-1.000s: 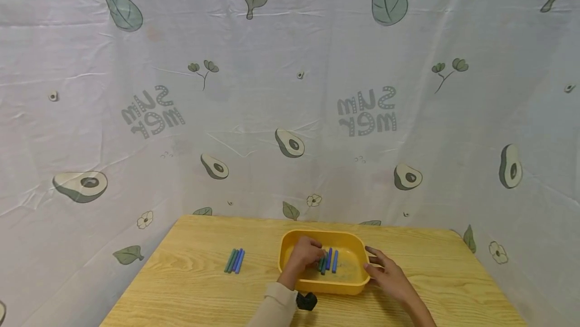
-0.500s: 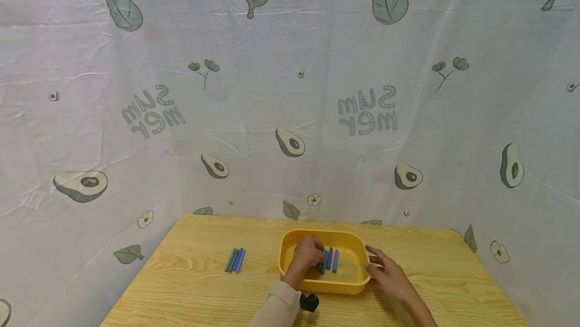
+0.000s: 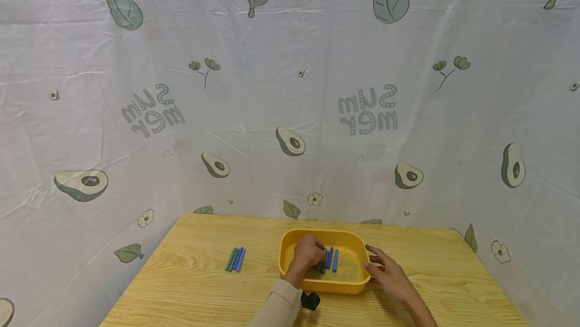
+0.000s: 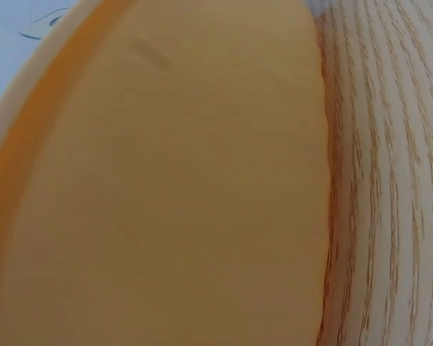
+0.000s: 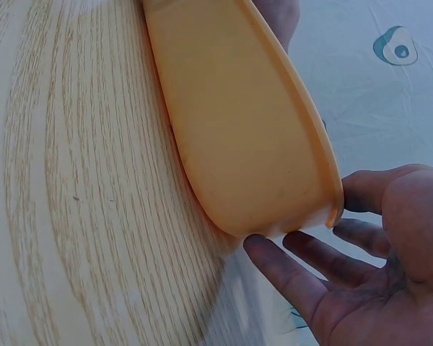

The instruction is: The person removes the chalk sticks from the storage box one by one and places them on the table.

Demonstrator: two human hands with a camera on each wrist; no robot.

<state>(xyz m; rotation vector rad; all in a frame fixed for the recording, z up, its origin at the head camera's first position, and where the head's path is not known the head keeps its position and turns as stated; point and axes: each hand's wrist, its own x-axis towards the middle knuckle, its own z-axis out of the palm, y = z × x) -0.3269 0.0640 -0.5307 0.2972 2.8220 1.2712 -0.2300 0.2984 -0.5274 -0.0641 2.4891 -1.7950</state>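
In the head view a yellow plastic tray stands on the table. My left hand reaches into it with curled fingers at the green chalk sticks, seeming to pinch one; the fingertips are partly hidden. Just right of these lie a dark blue chalk stick and a lighter blue chalk stick. My right hand grips the tray's right end, thumb at the rim and fingers along the outside. The right wrist view shows this hand against the tray's end wall.
On the table's left part, several green and blue chalk sticks lie side by side. A wood-grain table carries everything. Behind it hangs a pale curtain printed with leaves and avocados. Bluish smudges mark the tray floor.
My left hand has drawn slightly back and its fingers have closed in by the green chalk sticks, covering more of them. The right hand and the tray have stayed in place.
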